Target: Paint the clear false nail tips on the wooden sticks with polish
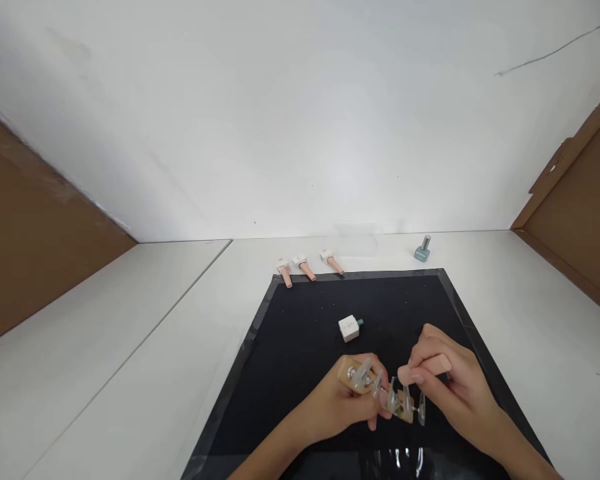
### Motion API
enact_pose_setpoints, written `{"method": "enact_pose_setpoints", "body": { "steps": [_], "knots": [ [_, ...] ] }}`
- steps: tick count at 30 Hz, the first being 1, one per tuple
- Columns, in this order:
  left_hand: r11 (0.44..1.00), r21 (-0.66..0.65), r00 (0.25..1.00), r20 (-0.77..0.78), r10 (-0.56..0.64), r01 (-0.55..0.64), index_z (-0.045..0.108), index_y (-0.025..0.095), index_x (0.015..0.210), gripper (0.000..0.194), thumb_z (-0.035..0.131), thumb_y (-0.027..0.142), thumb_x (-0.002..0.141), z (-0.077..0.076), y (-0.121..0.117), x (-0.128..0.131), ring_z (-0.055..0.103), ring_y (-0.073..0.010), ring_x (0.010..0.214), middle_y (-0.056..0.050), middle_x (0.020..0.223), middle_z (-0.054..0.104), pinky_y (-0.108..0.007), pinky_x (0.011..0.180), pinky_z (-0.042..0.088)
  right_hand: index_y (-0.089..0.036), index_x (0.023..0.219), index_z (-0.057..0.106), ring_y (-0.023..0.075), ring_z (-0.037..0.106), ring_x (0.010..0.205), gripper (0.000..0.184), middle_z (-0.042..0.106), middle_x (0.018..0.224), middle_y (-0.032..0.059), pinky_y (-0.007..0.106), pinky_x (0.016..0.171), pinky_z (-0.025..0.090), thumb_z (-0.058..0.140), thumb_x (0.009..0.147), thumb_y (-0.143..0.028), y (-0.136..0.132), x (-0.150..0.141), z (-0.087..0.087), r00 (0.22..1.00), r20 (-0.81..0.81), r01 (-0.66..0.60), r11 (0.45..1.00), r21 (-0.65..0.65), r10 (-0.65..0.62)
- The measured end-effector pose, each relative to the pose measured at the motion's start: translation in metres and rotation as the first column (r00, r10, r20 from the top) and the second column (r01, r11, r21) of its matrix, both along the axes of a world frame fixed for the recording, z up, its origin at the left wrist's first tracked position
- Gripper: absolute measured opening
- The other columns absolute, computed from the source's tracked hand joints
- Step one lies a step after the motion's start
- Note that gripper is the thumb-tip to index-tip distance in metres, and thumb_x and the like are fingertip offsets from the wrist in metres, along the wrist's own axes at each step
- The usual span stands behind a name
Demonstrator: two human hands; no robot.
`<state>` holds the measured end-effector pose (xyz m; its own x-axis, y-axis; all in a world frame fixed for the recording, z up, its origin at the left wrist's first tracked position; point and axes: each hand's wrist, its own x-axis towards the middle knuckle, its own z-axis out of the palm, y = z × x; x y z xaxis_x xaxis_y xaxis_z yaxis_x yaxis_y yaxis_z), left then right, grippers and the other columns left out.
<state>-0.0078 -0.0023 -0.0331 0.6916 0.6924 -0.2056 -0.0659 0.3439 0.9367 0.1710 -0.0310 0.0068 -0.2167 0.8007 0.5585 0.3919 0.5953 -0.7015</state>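
Observation:
My left hand (353, 393) is closed around a wooden practice stand (349, 373) that carries several clear false nails (393, 395) in a row. In my right hand (447, 380) is a peach nail polish brush cap (436, 365), pinched between thumb and fingers. It is held just above the nails at the right end of the stand. The brush itself is hidden or too small to make out. Beyond my left hand, a white square bottle (349, 329) with a green neck lies on the black mat (300, 347).
At the mat's far left edge lie several white bottles (300, 261) with peach caps. A teal bottle (422, 253) with a silver cap stands at the back right. A clear plastic box (356, 241) rests against the white wall. Brown panels (40, 227) flank both sides.

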Motion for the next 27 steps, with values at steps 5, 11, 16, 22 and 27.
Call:
{"method": "enact_pose_setpoints", "body": {
  "steps": [5, 11, 16, 22, 27],
  "knots": [
    [0.999, 0.034, 0.999, 0.008, 0.036, -0.036, 0.054, 0.014, 0.066, 0.02, 0.073, 0.018, 0.063, 0.007, 0.0, -0.001, 0.052, -0.0069, 0.049, 0.003, 0.06, 0.054, -0.017, 0.046, 0.045, -0.022, 0.068, 0.051, 0.013, 0.046, 0.055, 0.027, 0.053, 0.062, -0.0017, 0.024, 0.048, 0.037, 0.05, 0.095, -0.028, 0.0, 0.002, -0.003, 0.994, -0.11, -0.008, 1.0, -0.024, 0.005],
    [0.997, 0.066, 0.999, 0.003, 0.051, -0.051, 0.054, 0.014, 0.066, 0.013, 0.061, 0.005, 0.06, 0.013, 0.0, 0.001, 0.049, -0.0061, 0.048, 0.004, 0.06, 0.056, -0.016, 0.045, 0.044, -0.022, 0.068, 0.049, 0.0119, 0.044, 0.053, 0.031, 0.052, 0.058, -0.0027, 0.023, 0.046, 0.034, 0.048, 0.096, -0.035, 0.001, 0.001, 0.001, 0.982, -0.111, -0.159, 0.984, -0.08, 0.15],
    [0.994, 0.099, 0.998, -0.011, 0.054, -0.053, 0.053, 0.015, 0.065, 0.013, 0.06, 0.005, 0.06, 0.012, 0.0, 0.003, 0.049, -0.0062, 0.047, 0.004, 0.058, 0.055, -0.016, 0.044, 0.042, -0.021, 0.07, 0.048, 0.0116, 0.045, 0.053, 0.03, 0.054, 0.059, -0.0022, 0.023, 0.046, 0.034, 0.046, 0.098, -0.032, 0.001, -0.001, 0.005, 0.992, 0.012, -0.122, 0.993, -0.009, 0.122],
    [0.987, 0.148, 0.995, -0.065, 0.077, -0.066, 0.055, 0.014, 0.064, 0.012, 0.059, 0.004, 0.058, 0.009, 0.001, 0.0, 0.049, -0.0064, 0.046, 0.004, 0.059, 0.055, -0.017, 0.044, 0.042, -0.022, 0.073, 0.05, 0.0132, 0.045, 0.054, 0.025, 0.053, 0.06, -0.0013, 0.024, 0.046, 0.035, 0.047, 0.097, -0.029, 0.001, 0.001, 0.001, 0.998, 0.051, -0.037, 0.999, 0.038, 0.035],
    [0.987, 0.148, 0.994, -0.081, 0.077, -0.064, 0.056, 0.014, 0.065, 0.013, 0.058, 0.004, 0.057, 0.007, -0.002, -0.002, 0.05, -0.0075, 0.048, 0.003, 0.06, 0.054, -0.018, 0.045, 0.043, -0.022, 0.071, 0.05, 0.0138, 0.047, 0.056, 0.024, 0.053, 0.061, -0.001, 0.024, 0.049, 0.037, 0.05, 0.095, -0.025, 0.0, 0.001, -0.004, 1.0, 0.023, 0.01, 1.0, 0.023, -0.011]
  ]
}}
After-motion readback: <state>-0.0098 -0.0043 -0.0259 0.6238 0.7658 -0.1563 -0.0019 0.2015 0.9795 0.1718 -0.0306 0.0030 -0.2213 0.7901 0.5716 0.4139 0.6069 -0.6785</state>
